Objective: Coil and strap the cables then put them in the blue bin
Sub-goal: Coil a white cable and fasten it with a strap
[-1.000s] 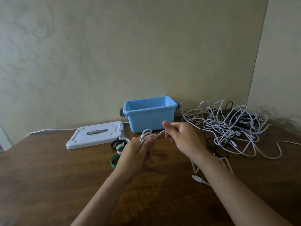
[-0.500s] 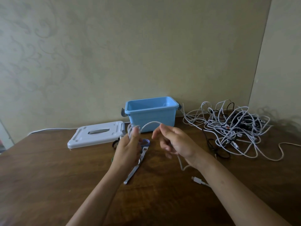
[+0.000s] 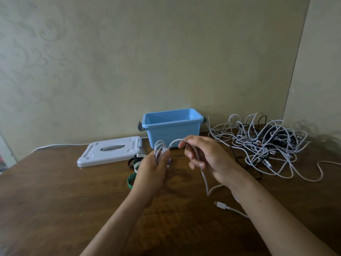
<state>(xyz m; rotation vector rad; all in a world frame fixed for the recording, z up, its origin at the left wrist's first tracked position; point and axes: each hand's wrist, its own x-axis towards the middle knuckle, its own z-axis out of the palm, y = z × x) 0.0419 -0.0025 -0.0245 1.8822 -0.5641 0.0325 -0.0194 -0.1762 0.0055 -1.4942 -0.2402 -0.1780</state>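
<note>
At centre frame, my left hand (image 3: 151, 169) grips the limp, light white cable coil (image 3: 160, 149) while right-hand fingers (image 3: 188, 145) pinch its springy free run.

On the table (image 3: 55, 209), the bin (image 3: 173, 133) stands at 12 o'clock against the wall (image 3: 129, 61), its lid (image 3: 110, 151) lying flat at 10 o'clock. The cable tangle (image 3: 267, 146) lies at 2 o'clock, right of the bin. Straps (image 3: 134, 167) lie just before the lid's right end, behind the left hand (image 3: 151, 172); a connector (image 3: 220, 205) lies at 4 o'clock.
</note>
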